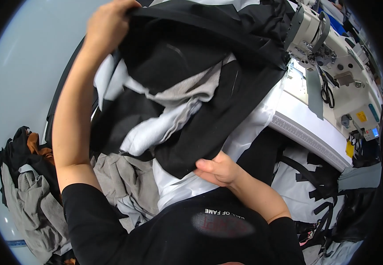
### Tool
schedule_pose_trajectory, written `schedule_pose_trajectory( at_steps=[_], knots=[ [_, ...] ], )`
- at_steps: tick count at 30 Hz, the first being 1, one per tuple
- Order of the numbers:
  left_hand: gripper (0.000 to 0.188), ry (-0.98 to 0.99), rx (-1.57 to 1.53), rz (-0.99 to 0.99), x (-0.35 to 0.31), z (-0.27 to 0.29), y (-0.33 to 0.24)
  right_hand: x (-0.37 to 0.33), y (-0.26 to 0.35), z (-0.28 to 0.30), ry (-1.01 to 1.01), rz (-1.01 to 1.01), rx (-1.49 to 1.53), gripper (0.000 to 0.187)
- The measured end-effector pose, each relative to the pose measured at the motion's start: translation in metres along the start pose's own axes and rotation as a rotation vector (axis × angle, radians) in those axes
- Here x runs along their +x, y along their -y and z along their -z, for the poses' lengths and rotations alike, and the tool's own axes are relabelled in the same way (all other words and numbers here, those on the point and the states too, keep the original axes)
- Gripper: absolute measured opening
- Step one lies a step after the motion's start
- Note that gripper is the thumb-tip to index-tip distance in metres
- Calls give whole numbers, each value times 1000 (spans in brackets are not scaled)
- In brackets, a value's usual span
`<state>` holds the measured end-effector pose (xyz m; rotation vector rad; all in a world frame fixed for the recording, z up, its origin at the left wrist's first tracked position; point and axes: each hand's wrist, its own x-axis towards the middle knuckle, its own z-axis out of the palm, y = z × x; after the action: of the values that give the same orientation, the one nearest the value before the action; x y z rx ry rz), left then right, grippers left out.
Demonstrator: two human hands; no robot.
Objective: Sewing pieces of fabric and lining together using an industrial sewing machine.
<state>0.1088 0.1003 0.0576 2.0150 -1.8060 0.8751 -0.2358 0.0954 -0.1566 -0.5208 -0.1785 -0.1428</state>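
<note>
- Black fabric point(253, 95): left of the sewing machine point(350, 99), spread between both hands; its right end runs up to the machine's head. Can't tell if any of it sits under the foot.
- Left hand point(109, 26): raised, well left of the machine, fingers curled over the fabric's top edge. Fingertips partly hidden.
- Right hand point(221, 171): lower left of the machine, thumb and fingers pinching the fabric's lower edge.
- Pale grey cloth point(156, 128): left of the machine, bunched in the fabric's fold. Risk: gets caught between layers if the fabric closes over it unflattened.
- White sheet point(182, 187): lower left of the machine, under the fabric. Risk: dragged along or picked up with it, since the two overlap near the right hand.
- Right-hand grip looks small, near the edge. Risk: edge slips if the left pulls hard.
- Fabric by the machine's head is creased. Risk: a pull from the left could snag it or skew it there.
- Scissors point(327, 95): on the machine's near side, beside the grey strip point(314, 95). Risk: snag if loose fabric swings right.
- Grey pile point(34, 198): far left of the machine. Risk: pieces mix if the fabric drops that way.
</note>
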Motion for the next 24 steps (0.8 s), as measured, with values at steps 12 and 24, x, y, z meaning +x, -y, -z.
schedule_pose_trajectory(
  at_steps=[12,24],
  knots=[
    [24,-151,-206,-221,-67,91,-125,88,-6,-46,182,202,-1184,29],
    [65,811,564,-203,-115,-42,-62,13,40,-101,298,48,-911,33]
  ],
)
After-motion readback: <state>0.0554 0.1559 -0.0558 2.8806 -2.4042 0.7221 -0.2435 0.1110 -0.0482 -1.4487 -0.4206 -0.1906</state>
